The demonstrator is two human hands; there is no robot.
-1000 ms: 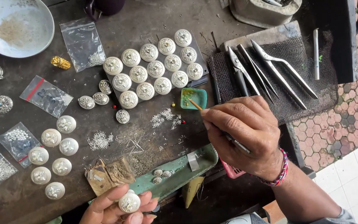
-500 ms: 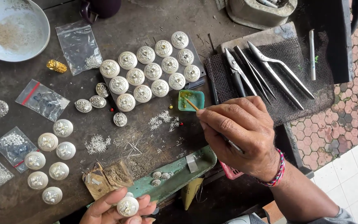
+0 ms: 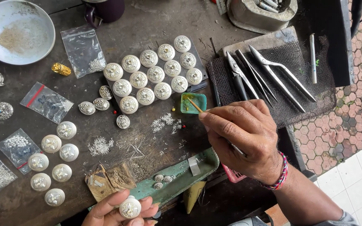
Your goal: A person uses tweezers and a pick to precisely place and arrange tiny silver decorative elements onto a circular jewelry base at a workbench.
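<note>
Head view: right hand [image 3: 244, 136] dips brush [image 3: 195, 104] into green dish [image 3: 193, 103].

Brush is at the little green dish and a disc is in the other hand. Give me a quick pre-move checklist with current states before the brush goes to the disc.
1. Brush gripped by the right hand: ok, pinched between thumb and fingers.
2. Brush tip at the green dish: ok, the tip lies in the dish.
3. Tip loaded: cannot tell, too small to see.
4. White disc held by the left hand: ok, resting on the fingertips, ornament side up.
5. Disc face unobstructed: ok, no finger covers the top.
6. Way between dish and disc: not ok, loose silver bits and the green tray lie between them.
</note>
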